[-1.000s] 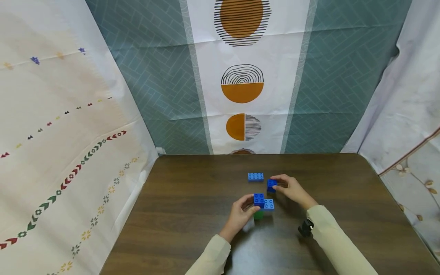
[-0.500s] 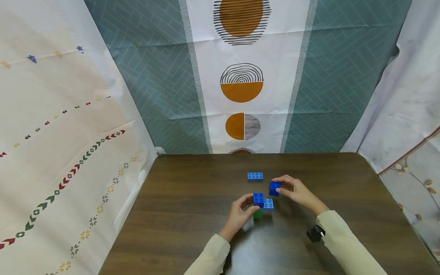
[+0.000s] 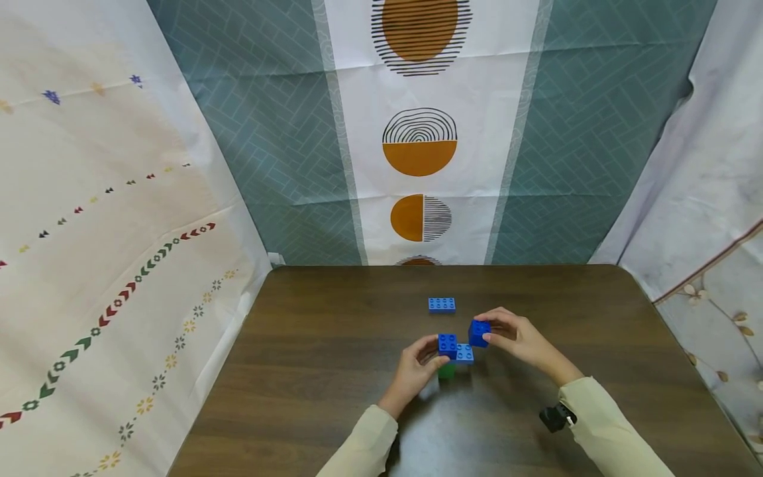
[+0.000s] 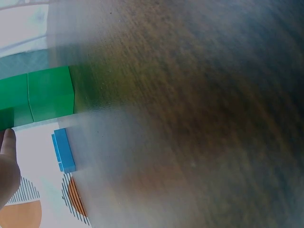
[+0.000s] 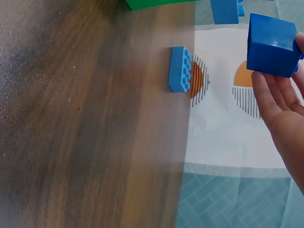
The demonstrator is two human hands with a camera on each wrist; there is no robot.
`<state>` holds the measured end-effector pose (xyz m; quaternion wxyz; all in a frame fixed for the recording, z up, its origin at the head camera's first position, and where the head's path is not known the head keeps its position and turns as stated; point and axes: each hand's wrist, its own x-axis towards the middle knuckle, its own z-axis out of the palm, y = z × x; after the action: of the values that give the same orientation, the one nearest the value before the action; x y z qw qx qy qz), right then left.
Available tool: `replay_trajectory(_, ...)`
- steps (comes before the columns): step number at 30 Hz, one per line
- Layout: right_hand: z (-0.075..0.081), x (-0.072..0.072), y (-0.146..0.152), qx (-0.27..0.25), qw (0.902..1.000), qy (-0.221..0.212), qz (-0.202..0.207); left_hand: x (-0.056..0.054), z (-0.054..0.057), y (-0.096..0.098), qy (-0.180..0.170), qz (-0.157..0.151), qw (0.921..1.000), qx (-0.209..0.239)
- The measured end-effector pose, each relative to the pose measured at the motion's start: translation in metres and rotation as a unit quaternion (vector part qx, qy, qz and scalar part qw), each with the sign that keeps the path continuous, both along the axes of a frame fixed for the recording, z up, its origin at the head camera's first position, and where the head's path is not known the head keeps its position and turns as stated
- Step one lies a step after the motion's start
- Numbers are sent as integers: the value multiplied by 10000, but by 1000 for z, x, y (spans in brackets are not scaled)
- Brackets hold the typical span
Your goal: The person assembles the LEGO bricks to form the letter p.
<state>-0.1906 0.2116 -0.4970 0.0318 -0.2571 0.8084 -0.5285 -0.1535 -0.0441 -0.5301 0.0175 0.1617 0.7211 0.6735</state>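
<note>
My left hand holds a stack of toy building bricks upright on the table between thumb and fingers. On the stack's top sits a dark blue square brick. Beneath it a light blue brick juts out to the right, above green bricks, shown larger as green bricks in the left wrist view. My right hand pinches another dark blue square brick, raised just right of the stack and tilted. The right wrist view shows this dark blue brick with its smooth underside towards the camera.
A loose light blue brick with two rows of studs lies on the brown wooden table, beyond the stack. Patterned cloth hangs behind the table and along both sides. A black device is strapped at the right wrist.
My right hand has lifted its dark blue brick off the table and drawn it nearer and slightly right, towards the stack's right side. The left hand and stack have hardly moved.
</note>
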Motion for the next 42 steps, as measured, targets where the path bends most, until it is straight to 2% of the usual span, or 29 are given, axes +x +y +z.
replay_trajectory(6,5,6,-2,-51,9998,-7,208,2,8,-1,14,-49,10000,-13)
replay_trajectory(19,2,13,-6,-277,9968,335,664,2,5,-2,162,-6,9998,-74)
replay_trajectory(25,3,15,-9,-168,9969,442,628,2,6,-1,76,-7,9999,-70)
replay_trajectory(32,36,26,-21,280,9983,171,484,1,7,0,159,18,9998,-99)
replay_trajectory(34,37,27,-22,365,9982,159,456,1,7,-1,201,6,9998,-91)
replay_trajectory(37,35,27,-23,443,9982,152,382,1,8,-1,188,-7,9998,-76)
replay_trajectory(42,15,23,-18,506,9982,210,246,2,7,0,172,-24,9998,-107)
